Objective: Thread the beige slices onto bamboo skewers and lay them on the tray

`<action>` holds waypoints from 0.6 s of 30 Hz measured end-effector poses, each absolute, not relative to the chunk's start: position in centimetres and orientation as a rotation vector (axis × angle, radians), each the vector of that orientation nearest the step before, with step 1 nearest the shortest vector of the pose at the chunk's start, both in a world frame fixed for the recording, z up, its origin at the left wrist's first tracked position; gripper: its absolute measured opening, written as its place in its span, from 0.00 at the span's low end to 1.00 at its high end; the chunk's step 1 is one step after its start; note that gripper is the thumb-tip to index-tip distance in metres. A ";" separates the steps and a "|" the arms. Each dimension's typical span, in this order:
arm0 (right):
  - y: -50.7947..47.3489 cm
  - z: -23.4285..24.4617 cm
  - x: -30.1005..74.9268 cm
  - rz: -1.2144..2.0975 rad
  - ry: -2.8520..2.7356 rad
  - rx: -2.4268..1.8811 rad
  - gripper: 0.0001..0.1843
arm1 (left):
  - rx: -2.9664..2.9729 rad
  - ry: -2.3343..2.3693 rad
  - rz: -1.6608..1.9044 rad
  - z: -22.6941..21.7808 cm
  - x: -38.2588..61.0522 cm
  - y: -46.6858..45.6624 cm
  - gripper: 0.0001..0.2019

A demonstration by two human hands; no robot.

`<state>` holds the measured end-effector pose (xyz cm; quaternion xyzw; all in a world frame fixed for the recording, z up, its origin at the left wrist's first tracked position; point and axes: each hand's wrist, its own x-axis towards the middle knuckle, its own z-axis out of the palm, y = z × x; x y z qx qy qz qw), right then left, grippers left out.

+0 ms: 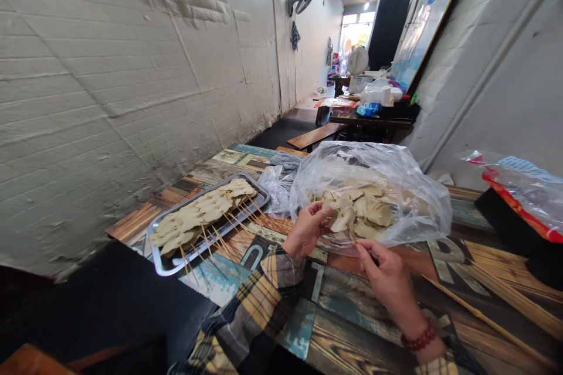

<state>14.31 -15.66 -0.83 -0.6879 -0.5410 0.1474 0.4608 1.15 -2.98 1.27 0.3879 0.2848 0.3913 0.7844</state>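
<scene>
My left hand [308, 231] is closed in a pinch at the near side of an open clear plastic bag [420, 199]. Its fingertips are on a thin pale slice [343, 218] at the edge of the loose slices in the bag. Close by, my right hand [382, 272] has thumb and forefinger pressed together, with what looks like the tip of a thin bamboo skewer between them; most of it is hidden. Left of the bag is a metal tray [163, 270], where rows of pale slices [200, 211] sit threaded on skewers [222, 238] whose bare ends stick out over the rim.
Bamboo sticks [477, 312] lie on the patterned table [356, 304] at right. A black container [505, 225] with red-edged plastic packaging stands beyond them. Grey cloth [285, 160] and crumpled clear plastic [276, 190] lie between tray and bag. A wall runs along the left.
</scene>
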 end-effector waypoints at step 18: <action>-15.1 -1.1 14.5 0.202 -1.314 -1.768 0.21 | 1.460 0.879 1.304 0.7 1.9 -3.2 0.30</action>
